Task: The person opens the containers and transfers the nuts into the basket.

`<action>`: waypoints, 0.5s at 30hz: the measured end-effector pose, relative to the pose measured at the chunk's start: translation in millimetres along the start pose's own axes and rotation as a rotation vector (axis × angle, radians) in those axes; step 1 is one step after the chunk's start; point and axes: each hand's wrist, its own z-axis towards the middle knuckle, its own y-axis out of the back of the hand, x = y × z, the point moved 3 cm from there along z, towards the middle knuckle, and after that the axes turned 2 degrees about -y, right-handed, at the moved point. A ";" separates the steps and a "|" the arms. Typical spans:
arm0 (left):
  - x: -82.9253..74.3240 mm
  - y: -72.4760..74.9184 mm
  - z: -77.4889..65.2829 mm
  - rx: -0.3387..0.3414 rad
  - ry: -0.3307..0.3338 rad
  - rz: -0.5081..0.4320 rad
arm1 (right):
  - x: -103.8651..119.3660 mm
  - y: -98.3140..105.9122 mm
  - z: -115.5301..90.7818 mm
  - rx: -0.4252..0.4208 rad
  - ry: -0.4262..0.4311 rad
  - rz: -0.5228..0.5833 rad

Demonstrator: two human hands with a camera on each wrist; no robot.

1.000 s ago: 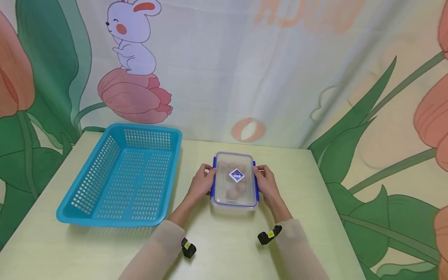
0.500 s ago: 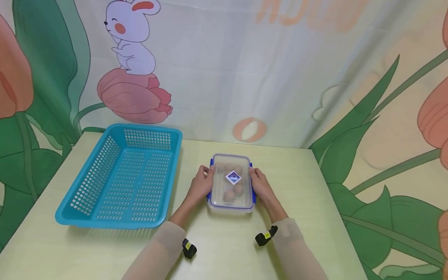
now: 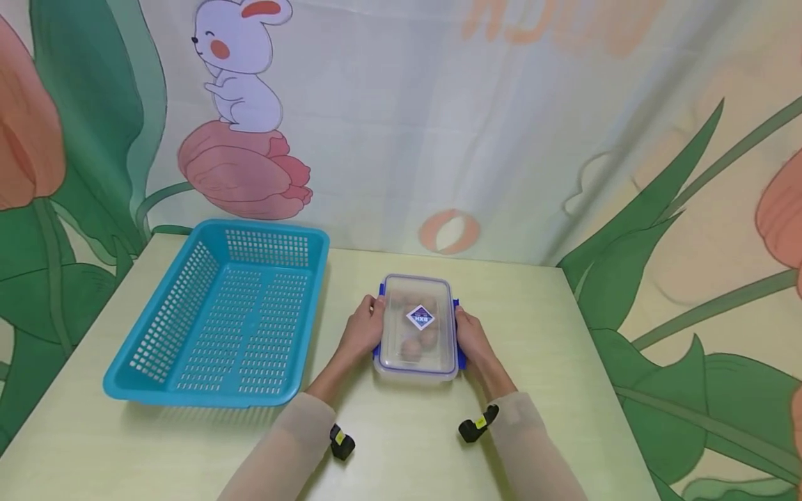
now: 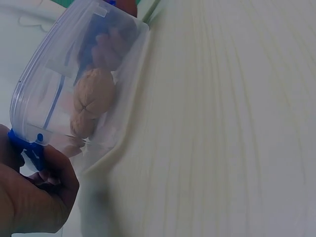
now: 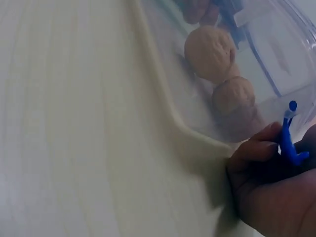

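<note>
Container: one clear, lidded plastic box point(image 3: 404, 332) with blue edging, placed just below and right of the frame's centre; whether its base is fully rested on the table cannot be told.
Lid: seated on top; marked with a white-and-blue diamond label point(image 3: 420, 317).
Contents: brown, wrinkled walnuts point(image 4: 94, 94), seen through the clear walls; exact count obscured.
Left hand point(image 3: 363, 327): fingers curled at the box's left side, where a blue latch point(image 4: 28, 147) is gripped.
Right hand point(image 3: 474, 337): the right side held likewise, a second latch point(image 5: 290, 144) being pinched between thumb and fingers.
Basket: one blue, perforated point(image 3: 216, 400), set at the left of the frame, well apart from the box.
Table point(image 3: 404, 449): pale, wood-grained, spread across the lower frame.
Backdrop point(image 3: 376, 139): cloth, printed with tulips and, at upper left, a white rabbit.
</note>
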 end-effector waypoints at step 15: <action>-1.8 0.3 -0.7 -0.020 0.020 0.017 | 13.2 0.3 -8.4 -0.054 0.001 -0.195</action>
